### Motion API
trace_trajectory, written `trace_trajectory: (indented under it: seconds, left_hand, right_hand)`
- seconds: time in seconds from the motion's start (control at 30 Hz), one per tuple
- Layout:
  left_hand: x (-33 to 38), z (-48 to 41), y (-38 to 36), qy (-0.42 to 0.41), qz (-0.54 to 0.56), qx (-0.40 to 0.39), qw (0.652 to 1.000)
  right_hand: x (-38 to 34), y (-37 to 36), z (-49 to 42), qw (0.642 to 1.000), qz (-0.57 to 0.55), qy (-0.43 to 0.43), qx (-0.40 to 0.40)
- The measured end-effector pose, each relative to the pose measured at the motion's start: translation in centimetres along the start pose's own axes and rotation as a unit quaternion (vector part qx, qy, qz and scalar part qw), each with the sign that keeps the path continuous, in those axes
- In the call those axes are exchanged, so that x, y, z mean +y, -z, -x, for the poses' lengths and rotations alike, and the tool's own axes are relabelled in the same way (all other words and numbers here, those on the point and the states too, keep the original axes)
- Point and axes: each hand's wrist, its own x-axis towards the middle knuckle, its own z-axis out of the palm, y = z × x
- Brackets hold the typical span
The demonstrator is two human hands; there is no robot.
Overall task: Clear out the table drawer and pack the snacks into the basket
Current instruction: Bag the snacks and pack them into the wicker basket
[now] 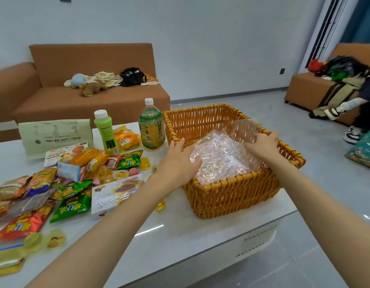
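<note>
Plastic wrap [219, 161] inside the basket [232, 198], pressed under the flat, unclenched left hand [176, 163] and right hand [263, 146], should be smoothed outward into the basket's corners.

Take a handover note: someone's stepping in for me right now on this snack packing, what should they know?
Left hand and right hand both press flat on the clear plastic sheet inside the wicker basket.
Snack packets, the green tea bottle and the bright green bottle sit on the table, left of the basket.
Done: snacks laid out. Left: settle the sheet, then pack everything; basket shows no snacks yet.
</note>
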Motion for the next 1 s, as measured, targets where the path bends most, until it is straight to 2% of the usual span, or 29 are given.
trace_trajectory:
  seconds: [0.13,0.23,0.37,0.43,0.5,0.6,0.83,0.9,1.0]
  left_hand:
    - [0.2,0.2,-0.1,0.005,0.001,-0.003,1.0]
    - [0.2,0.2,-0.1,0.01,0.01,-0.007,1.0]
    - [0.1,0.2,-0.1,0.013,0.019,-0.008,1.0]
    - [0.2,0.3,0.0,0.015,0.022,-0.008,1.0]
    - [0.3,0.4,0.1,0.017,0.019,-0.006,1.0]
    - [0.4,0.6,0.4,0.015,-0.003,0.0,1.0]
    - [1.5,1.9,2.3,-0.037,-0.02,0.08,0.996]
    - [1.8,2.4,3.2,-0.038,-0.016,0.096,0.995]
    - [1.7,3.4,4.8,-0.034,0.016,0.114,0.993]
  right_hand:
    - [-0.2,0.0,0.4,0.999,-0.015,0.029,-0.021]
    - [-0.3,-0.5,0.2,0.995,-0.019,0.067,-0.073]
    - [0.0,-0.4,0.1,0.994,-0.032,0.017,-0.105]
    - [-0.2,-0.2,0.3,0.994,-0.06,0.041,-0.079]
    - [-0.4,0.0,0.6,0.987,-0.116,0.107,-0.025]
    - [-1.0,1.0,1.4,0.96,-0.205,0.182,0.058]
    - [-4.3,5.6,2.7,0.896,-0.384,0.222,0.029]
    - [-5.5,6.8,3.3,0.891,-0.387,0.231,0.06]
    - [-6.8,8.1,4.5,0.895,-0.322,0.261,0.166]
